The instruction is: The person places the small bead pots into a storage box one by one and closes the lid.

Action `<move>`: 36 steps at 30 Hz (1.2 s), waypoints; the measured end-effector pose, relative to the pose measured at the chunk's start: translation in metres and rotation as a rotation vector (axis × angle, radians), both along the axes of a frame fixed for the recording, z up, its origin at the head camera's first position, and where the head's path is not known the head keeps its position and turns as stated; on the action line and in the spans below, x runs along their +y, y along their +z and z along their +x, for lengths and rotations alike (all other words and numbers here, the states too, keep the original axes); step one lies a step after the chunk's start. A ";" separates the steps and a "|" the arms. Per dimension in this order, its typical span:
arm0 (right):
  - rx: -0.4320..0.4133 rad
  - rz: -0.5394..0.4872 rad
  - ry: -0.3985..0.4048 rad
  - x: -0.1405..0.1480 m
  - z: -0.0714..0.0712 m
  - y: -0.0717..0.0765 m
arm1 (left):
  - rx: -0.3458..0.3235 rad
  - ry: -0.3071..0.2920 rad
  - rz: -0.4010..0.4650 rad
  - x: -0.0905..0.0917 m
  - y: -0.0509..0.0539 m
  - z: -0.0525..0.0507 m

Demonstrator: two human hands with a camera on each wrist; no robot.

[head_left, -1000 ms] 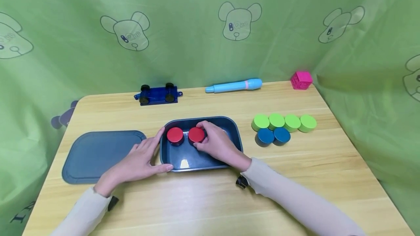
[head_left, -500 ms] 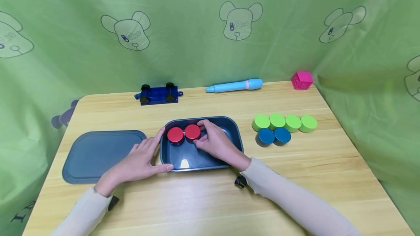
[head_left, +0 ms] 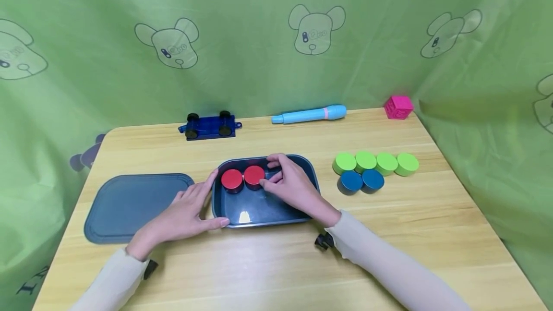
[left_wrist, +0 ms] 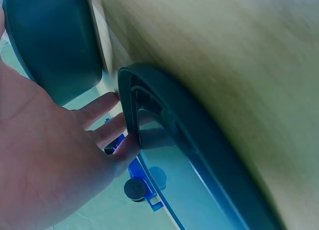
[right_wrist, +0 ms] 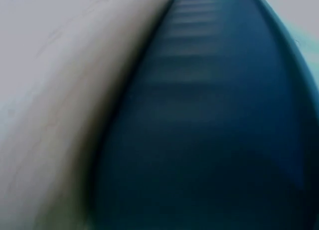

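Note:
Two red-topped round pieces, the left one (head_left: 232, 181) and the right one (head_left: 254, 177), lie side by side in the back left of a dark blue tray (head_left: 268, 211). My right hand (head_left: 298, 190) is over the tray's right part, its fingers parted just right of the right red piece; whether the thumb tip still touches it I cannot tell. My left hand (head_left: 183, 213) rests spread against the tray's left end, thumb at the front left corner and fingers at the back left. The left wrist view shows the left hand (left_wrist: 60, 155) with fingertips near a dark rim (left_wrist: 199, 140).
A flat blue-grey lid (head_left: 129, 205) lies left. Right of the tray are several green round pieces (head_left: 365, 160) and two blue ones (head_left: 350, 181). Along the back stand a blue wheeled toy (head_left: 209, 127), a light blue toy microphone (head_left: 308, 114) and a pink cube (head_left: 399, 107).
The right red piece has moved left, up beside the other one. My right hand has since loosened its fingers from it and shifted slightly right. The left hand keeps its place.

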State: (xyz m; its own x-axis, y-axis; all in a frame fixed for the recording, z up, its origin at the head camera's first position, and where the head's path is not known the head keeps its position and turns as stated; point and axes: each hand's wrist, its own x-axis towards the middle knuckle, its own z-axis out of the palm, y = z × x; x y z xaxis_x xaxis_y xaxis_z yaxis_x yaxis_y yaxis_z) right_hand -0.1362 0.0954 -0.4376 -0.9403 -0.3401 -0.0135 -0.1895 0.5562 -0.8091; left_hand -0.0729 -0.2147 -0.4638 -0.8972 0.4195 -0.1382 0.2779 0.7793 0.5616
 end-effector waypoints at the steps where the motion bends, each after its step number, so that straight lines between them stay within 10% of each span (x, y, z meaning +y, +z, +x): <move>1: 0.007 -0.002 -0.003 0.002 0.000 0.001 | 0.002 -0.001 -0.001 0.000 0.000 0.000; 36: 0.062 -0.155 -0.216 0.134 0.020 0.035 | -0.004 0.007 0.001 0.001 0.003 0.002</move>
State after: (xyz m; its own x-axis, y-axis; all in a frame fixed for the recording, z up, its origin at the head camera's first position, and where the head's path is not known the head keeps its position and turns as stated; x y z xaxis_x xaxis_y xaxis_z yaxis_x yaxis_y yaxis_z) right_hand -0.1166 0.2293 -0.4027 -0.9886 -0.1254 0.0830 -0.1320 0.4597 -0.8782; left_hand -0.0713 -0.2138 -0.4609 -0.8993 0.4138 -0.1414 0.2705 0.7806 0.5635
